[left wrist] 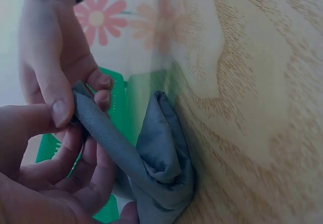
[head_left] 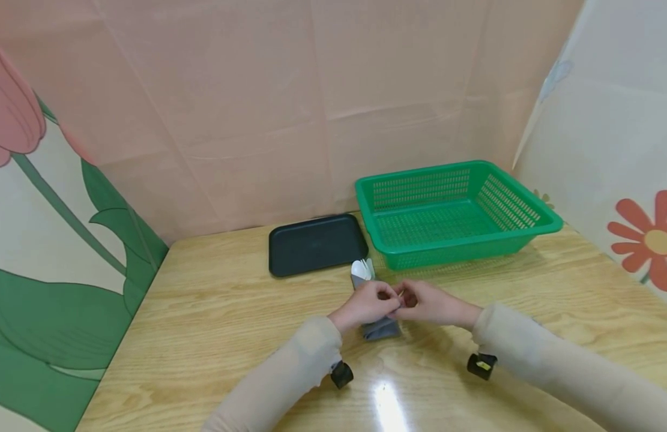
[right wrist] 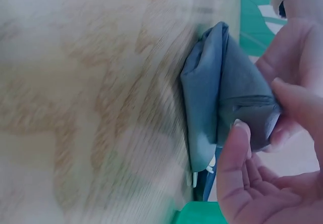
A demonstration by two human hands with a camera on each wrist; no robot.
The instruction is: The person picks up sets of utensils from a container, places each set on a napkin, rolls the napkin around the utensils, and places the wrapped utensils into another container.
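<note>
A grey cloth napkin lies folded on the table, wrapped round white plastic cutlery. The spoon and a fork stick out of its far end. My left hand and right hand meet over the middle of the bundle, fingertips close together. Between them they pinch a raised, narrow flap of the napkin, lifted off the rest. Seen from the right wrist, the right thumb and fingers grip the flap's edge, and the left thumb presses near its corner. Fingers partly hide the pinched end.
Behind the hands stands a green plastic basket with slotted walls. A black tray lies left of it, at the back of the wooden table. A pink cloth backdrop hangs behind the table.
</note>
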